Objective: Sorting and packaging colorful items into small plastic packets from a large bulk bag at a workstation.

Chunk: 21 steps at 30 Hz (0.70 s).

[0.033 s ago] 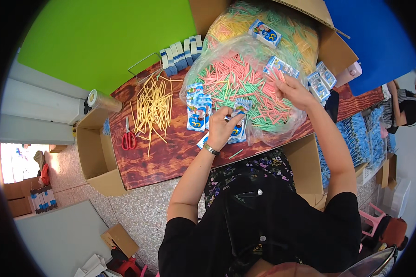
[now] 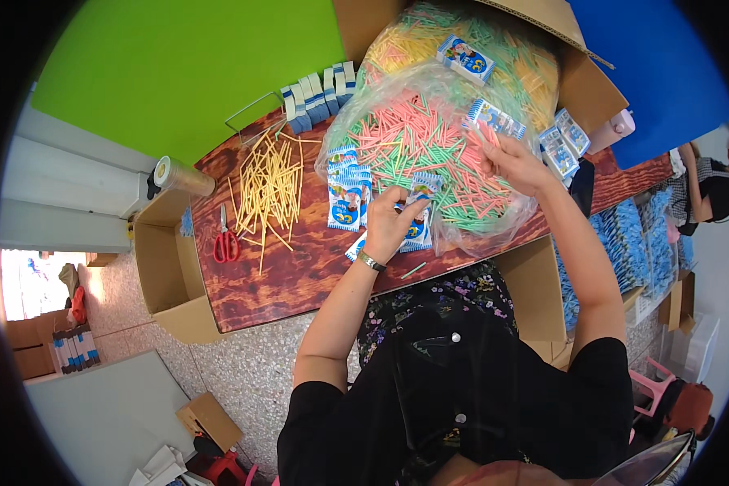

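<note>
My left hand (image 2: pixel 387 228), with a watch on its wrist, is closed, thumb and finger pinching a small blue-and-white packet (image 2: pixel 426 186) at the near edge of the clear bag. Over the bag's right side, my right hand (image 2: pixel 517 167) is closed with its fingertips around a few pink sticks (image 2: pixel 486 133). Beneath lies a heap of loose pink and green sticks (image 2: pixel 409 130) in the opened clear plastic bag (image 2: pixel 506 231). More blue-and-white packets (image 2: pixel 347 204) overlap left of my left hand, and others lie partly under it.
Yellow sticks (image 2: pixel 269 190) are piled on the wood-patterned table (image 2: pixel 251 300), beside red-handled scissors (image 2: pixel 226 243). Small boxes (image 2: pixel 316 97) stand in a row at the back. A big carton (image 2: pixel 595 89) holds another bag of sticks. An open carton (image 2: pixel 170 259) adjoins the table's left edge.
</note>
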{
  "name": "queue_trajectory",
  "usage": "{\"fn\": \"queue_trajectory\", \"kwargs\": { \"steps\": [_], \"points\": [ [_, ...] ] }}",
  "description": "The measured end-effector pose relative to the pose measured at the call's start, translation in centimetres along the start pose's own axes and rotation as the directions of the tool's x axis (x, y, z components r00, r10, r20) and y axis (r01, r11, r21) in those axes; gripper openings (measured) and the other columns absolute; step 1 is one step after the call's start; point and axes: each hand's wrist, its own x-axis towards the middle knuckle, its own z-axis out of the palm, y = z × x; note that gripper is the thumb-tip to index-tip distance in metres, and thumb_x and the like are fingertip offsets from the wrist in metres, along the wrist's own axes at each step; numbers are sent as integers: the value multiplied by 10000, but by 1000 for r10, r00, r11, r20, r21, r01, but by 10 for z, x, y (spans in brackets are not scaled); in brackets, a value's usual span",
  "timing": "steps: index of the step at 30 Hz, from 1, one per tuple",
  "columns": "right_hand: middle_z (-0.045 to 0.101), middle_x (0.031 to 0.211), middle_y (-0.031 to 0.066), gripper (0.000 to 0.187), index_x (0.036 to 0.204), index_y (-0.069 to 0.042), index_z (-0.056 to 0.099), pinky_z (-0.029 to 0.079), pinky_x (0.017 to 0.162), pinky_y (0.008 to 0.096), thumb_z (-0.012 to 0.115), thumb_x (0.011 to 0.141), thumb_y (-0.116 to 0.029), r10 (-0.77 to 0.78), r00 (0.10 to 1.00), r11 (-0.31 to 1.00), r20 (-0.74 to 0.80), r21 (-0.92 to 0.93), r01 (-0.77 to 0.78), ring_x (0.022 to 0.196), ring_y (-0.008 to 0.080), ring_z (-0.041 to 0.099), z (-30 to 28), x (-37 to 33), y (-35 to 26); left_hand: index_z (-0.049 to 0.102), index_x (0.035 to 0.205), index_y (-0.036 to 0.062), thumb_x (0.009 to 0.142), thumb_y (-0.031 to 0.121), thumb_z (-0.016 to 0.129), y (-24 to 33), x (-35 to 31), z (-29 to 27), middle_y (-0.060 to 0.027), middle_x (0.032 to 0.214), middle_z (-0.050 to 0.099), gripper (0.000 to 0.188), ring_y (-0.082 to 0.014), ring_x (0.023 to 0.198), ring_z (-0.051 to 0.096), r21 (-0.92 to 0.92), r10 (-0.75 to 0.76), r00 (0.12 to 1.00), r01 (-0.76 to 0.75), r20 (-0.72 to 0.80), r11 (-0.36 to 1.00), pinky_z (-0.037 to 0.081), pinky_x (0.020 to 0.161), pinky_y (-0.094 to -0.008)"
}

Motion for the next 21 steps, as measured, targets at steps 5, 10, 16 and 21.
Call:
{"fn": "queue_trajectory", "kwargs": {
  "steps": [5,10,16,21],
  "points": [
    [566,843,-3,252,1070,-76,555,445,704,244,473,1020,-310,34,990,979,139,194,-61,786,67,538,28,-12,-26,514,709,15,743,145,804,4,4,1,-86,636,531,319,-180,548,491,48,59,996,-56,-62,997,399,513,-306],
    [579,966,168,273,1138,-11,511,462,760,470,496,983,-235,-292,880,352,373,-814,462,873,377,586,50,-15,-68,556,747,13,726,123,804,7,5,-3,-89,658,520,272,-229,562,510,165,200,973,-180,-118,970,408,509,-335],
    [562,652,222,261,888,-15,480,424,649,520,532,956,-261,-125,927,444,354,-815,372,678,459,575,55,-10,-87,577,775,24,707,82,810,14,5,-6,-91,680,538,249,-238,581,540,255,336,931,-294,-139,921,427,515,-349],
    [595,876,233,193,966,3,494,460,726,507,533,940,-184,126,889,348,440,-859,376,844,441,589,53,-4,-106,598,786,30,705,35,788,7,4,-10,-88,703,556,206,-230,605,555,309,423,894,-366,-144,878,434,519,-343]
  ]
}}
